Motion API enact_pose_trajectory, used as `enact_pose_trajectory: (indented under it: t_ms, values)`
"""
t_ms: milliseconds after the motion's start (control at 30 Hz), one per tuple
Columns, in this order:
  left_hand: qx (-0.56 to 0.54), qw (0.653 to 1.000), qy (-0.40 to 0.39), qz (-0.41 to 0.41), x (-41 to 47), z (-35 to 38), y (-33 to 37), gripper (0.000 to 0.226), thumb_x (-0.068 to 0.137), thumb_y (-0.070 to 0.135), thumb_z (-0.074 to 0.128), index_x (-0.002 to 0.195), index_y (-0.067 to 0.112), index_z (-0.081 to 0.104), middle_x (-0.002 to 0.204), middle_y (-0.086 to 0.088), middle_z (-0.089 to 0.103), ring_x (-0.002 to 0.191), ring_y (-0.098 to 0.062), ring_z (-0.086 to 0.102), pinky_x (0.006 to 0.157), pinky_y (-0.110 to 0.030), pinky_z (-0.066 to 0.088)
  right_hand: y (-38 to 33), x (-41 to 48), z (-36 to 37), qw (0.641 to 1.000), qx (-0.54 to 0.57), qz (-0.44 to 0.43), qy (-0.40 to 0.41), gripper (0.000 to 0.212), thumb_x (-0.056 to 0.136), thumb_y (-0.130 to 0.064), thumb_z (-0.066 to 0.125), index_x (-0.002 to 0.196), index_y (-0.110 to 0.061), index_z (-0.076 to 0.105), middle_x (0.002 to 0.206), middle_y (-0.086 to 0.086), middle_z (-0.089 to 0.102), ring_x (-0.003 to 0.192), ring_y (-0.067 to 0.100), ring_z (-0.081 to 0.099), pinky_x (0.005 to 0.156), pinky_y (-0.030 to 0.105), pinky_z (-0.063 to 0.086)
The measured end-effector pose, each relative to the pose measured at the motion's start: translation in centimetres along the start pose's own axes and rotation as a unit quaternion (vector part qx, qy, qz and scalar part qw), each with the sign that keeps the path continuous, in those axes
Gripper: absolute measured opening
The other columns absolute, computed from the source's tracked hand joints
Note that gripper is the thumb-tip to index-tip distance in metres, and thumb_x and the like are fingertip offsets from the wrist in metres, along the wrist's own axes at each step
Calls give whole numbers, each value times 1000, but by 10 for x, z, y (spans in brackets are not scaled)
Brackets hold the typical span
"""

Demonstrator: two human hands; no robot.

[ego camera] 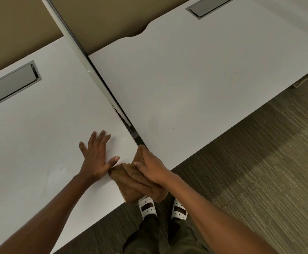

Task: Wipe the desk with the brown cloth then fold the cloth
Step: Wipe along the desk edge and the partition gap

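Cloth: the soft, limp brown fabric cloth (131, 184) lies bunched at the desk's near corner, under the right hand.
Right hand (149, 169): fingers closed on the cloth's upper fold.
Left hand (96, 156): spread flat, empty, on the smooth white desk (39, 143), thumb just beside the cloth.
Handling: light, floppy; probably best pinched at corners.

Both white desktops (195, 74) lie bare and passable. Obstructions: the divider rail (87, 63) between them, and a recessed cable hatch (12, 85) on the left with another (207, 6) at far right.
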State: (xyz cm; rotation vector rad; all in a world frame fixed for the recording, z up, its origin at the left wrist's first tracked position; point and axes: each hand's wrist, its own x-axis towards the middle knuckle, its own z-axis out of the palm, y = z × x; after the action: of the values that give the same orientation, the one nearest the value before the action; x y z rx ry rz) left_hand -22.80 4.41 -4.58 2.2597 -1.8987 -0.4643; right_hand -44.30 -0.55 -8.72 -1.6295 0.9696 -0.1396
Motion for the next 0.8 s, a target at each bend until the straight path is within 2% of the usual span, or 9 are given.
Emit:
enact_pose_trajectory:
  t_ms: [133,267,400,467,500,600,800]
  values:
    - [10,1000,-3,-2,-1,-2,5,105,71,88,11,147,19,27,160,-7,13,148,-27,-2,112,-66,-5,12,-28,5,1000,-3,9,3,58,95,-48,44,144,-28,20,140,7,45,123,23,50,92,24,34]
    - [22,1000,-9,-4,0,-2,5,104,71,88,10,147,19,28,160,-8,13,148,-27,-3,112,-67,-5,22,-45,9,1000,2,24,-4,69,95,-49,47,150,-29,11,145,4,41,129,20,46,105,32,38]
    - [36,999,-10,-1,1,-1,5,102,73,86,11,146,17,30,160,-9,16,148,-30,0,111,-68,-3,17,-44,4,1000,-7,19,-11,64,96,-46,48,147,-27,16,139,5,44,124,21,50,98,28,38]
    - [42,999,-10,0,1,-1,5,101,74,85,11,146,17,31,159,-10,17,148,-31,2,111,-69,-2,11,-41,2,999,-20,30,-9,62,95,-48,48,145,-29,17,137,5,46,121,23,52,100,36,41]
    - [43,999,-9,-1,2,-1,5,100,74,85,11,145,17,31,159,-10,18,148,-31,2,110,-69,-2,8,-39,2,999,-34,33,-4,61,95,-50,46,144,-27,18,135,6,48,119,24,54,99,39,43]
    - [49,999,-9,-5,2,0,7,101,74,85,10,145,16,32,159,-11,20,147,-32,4,111,-69,-1,-3,-25,-1,998,-61,23,15,61,97,-49,45,142,-15,24,133,10,51,116,28,56,94,36,43]
    - [53,999,-3,-12,3,3,4,98,77,83,10,144,16,33,158,-10,22,147,-32,6,110,-69,0,-34,22,-7,998,-56,34,19,66,96,-51,46,143,-8,28,135,14,51,119,31,55,102,44,44]
